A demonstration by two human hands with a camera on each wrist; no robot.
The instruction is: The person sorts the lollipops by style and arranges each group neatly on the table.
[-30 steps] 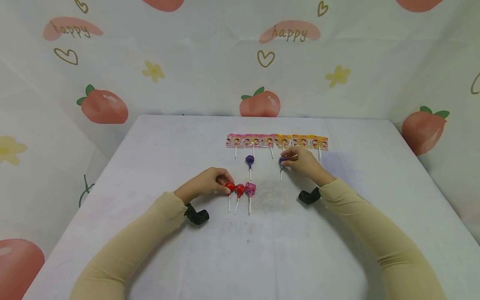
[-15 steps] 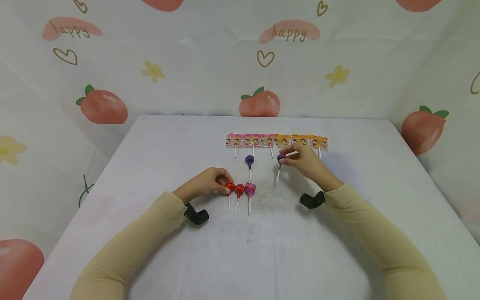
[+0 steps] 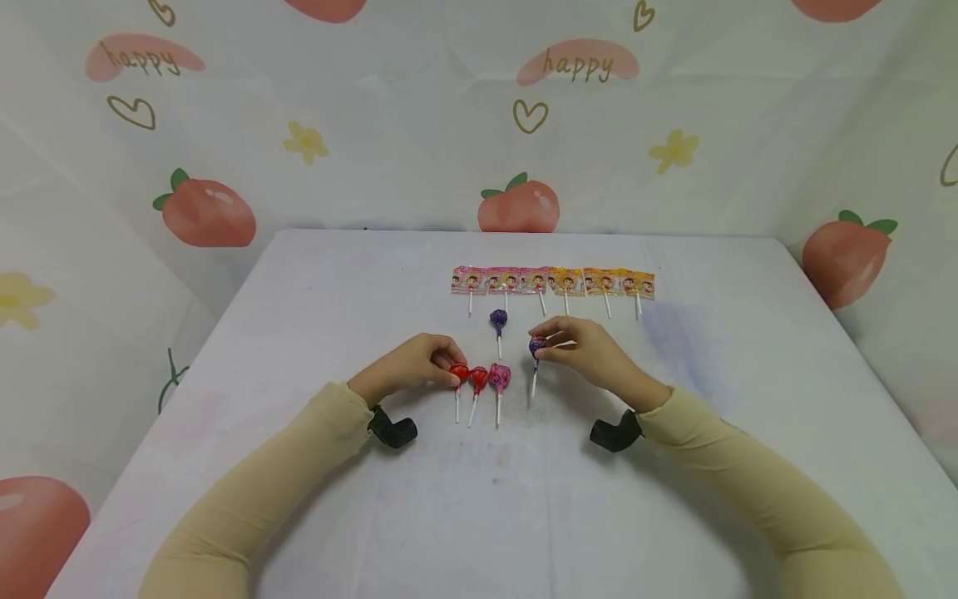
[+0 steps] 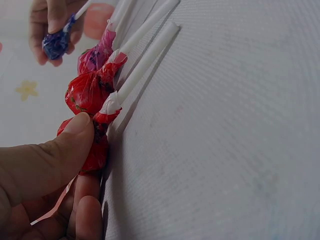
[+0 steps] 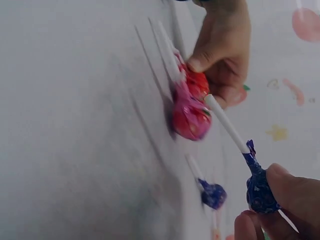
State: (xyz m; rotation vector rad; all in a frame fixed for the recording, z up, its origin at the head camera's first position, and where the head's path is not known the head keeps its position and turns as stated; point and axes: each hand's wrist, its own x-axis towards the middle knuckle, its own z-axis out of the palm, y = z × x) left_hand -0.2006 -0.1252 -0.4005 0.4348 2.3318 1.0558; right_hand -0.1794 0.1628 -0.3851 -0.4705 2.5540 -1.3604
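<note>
My left hand [image 3: 419,363] pinches the head of the leftmost red lollipop [image 4: 95,155], which lies on the table. Beside it lie a second red lollipop [image 3: 478,379] and a pink lollipop [image 3: 499,378], sticks toward me. My right hand [image 3: 587,353] pinches a purple-blue lollipop [image 5: 261,192] by its wrapped head, its stick hanging down just right of the pink one. In the right wrist view it is held above the cloth. Another purple lollipop [image 3: 498,319] lies farther back, behind the pink one.
Along the back lies a row of flat-wrapped lollipops, pink packets [image 3: 506,280] on the left and yellow packets [image 3: 603,281] on the right. A white cloth covers the table [image 3: 479,516]. A patterned curtain [image 3: 419,125] hangs behind it.
My right hand has lifted the purple-blue lollipop and brought it left and nearer to me, beside the pink one. My left hand has stayed on the red lollipop.
</note>
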